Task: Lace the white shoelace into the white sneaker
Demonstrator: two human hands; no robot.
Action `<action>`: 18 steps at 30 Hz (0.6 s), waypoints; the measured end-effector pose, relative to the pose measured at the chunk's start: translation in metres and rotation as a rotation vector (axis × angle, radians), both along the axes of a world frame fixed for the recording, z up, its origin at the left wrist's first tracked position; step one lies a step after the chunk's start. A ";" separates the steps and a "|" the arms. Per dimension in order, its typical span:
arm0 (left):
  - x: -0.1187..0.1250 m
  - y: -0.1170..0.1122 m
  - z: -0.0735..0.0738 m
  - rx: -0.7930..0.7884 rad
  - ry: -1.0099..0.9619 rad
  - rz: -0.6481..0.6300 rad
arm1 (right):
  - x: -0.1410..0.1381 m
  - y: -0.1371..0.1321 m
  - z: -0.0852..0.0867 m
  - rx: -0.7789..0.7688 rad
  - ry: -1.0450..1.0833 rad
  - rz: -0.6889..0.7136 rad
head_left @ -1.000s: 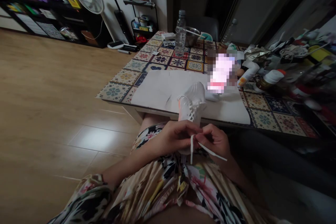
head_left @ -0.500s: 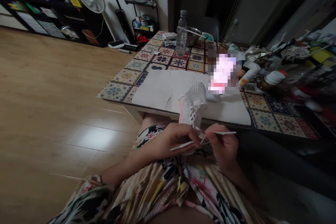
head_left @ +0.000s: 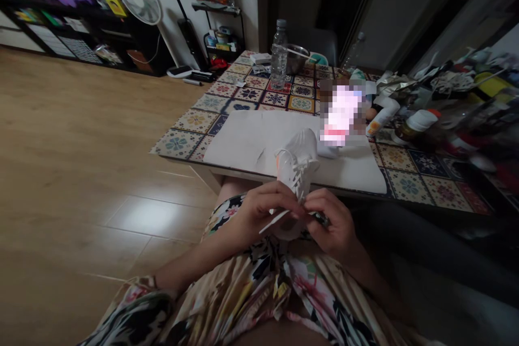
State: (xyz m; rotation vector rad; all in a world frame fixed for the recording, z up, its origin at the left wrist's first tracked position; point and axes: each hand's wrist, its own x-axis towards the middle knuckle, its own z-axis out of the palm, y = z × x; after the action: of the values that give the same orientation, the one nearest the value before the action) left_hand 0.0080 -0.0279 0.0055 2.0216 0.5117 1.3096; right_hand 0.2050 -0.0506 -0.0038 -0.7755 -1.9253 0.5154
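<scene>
Your left hand, at the centre of the frame, pinches a white lace in its fingers. Your right hand curls just beside it; whether its fingers grip lace, you cannot tell. The white shoe lies centrally, toe over the sheet on the worktop.

Both forearms angle inward, with the left fingers and right fingers curled close together.

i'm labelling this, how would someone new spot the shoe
Find the tile-patterned table, then the white sheet along its near edge. Crossing that edge in view is the white shoe; crisscrossed laces set it apart from the plain sheet.
</scene>
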 end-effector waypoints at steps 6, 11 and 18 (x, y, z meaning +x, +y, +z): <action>-0.001 -0.004 0.003 -0.137 0.022 -0.029 | -0.005 0.002 -0.003 0.107 -0.019 -0.018; 0.003 -0.007 0.004 -0.366 -0.018 0.012 | 0.004 0.003 -0.014 0.391 -0.224 -0.121; 0.004 0.000 0.000 -0.602 -0.050 -0.045 | 0.006 0.001 -0.014 0.524 -0.329 -0.158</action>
State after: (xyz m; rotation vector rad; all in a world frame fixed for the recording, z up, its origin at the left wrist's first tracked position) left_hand 0.0122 -0.0274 0.0054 1.4884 0.7299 1.0174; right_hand 0.2115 -0.0497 -0.0182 -0.6838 -2.1408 -0.2288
